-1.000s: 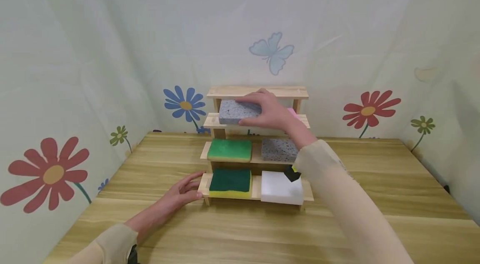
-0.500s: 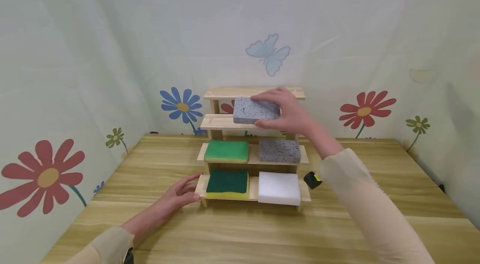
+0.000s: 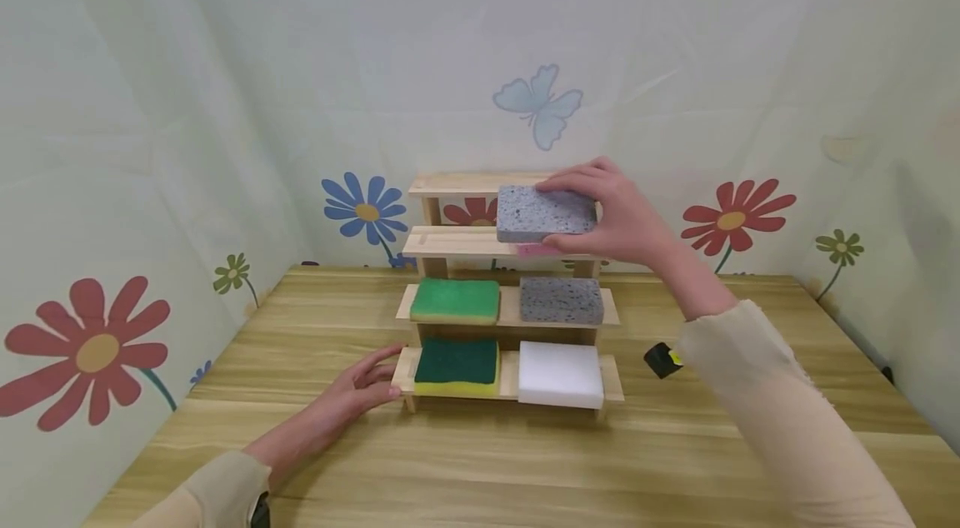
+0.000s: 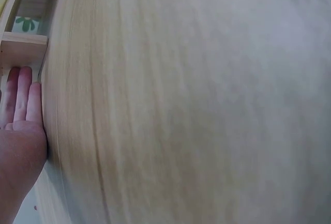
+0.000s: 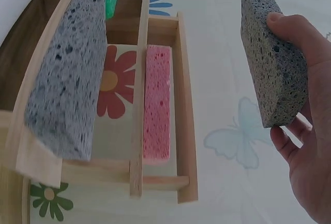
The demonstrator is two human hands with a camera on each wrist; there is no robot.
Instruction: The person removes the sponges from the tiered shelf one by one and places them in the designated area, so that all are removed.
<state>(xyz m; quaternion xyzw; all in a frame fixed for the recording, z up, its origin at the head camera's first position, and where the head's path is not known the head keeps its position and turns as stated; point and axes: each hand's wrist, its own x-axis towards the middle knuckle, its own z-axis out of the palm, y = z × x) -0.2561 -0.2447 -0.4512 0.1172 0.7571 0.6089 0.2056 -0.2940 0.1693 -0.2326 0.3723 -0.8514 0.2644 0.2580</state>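
My right hand (image 3: 618, 216) pinches a grey speckled sponge (image 3: 542, 211) between thumb and fingers, in front of the right part of the top plank. In the right wrist view this sponge (image 5: 266, 53) is off the wooden rack. Below it a pink sponge (image 5: 157, 100) lies on the second plank from the top, mostly hidden in the head view. My left hand (image 3: 360, 388) touches the left end of the lowest plank of the rack (image 3: 442, 241). In the left wrist view, the left hand's fingers (image 4: 23, 94) reach straight toward the rack's wooden support (image 4: 23, 48).
Another grey sponge (image 3: 561, 300) and a green sponge (image 3: 454, 300) share the third plank. On the lowest are a dark green and yellow sponge (image 3: 456, 363) and a white sponge (image 3: 560, 373). The rack stands on a wood-grain table (image 3: 480, 470) before a flowered curtain (image 3: 450, 45).
My right hand has carried the grey sponge rightward and slightly up, from the left of the upper rack to above the pink sponge. The left hand stays at the lowest plank's end.
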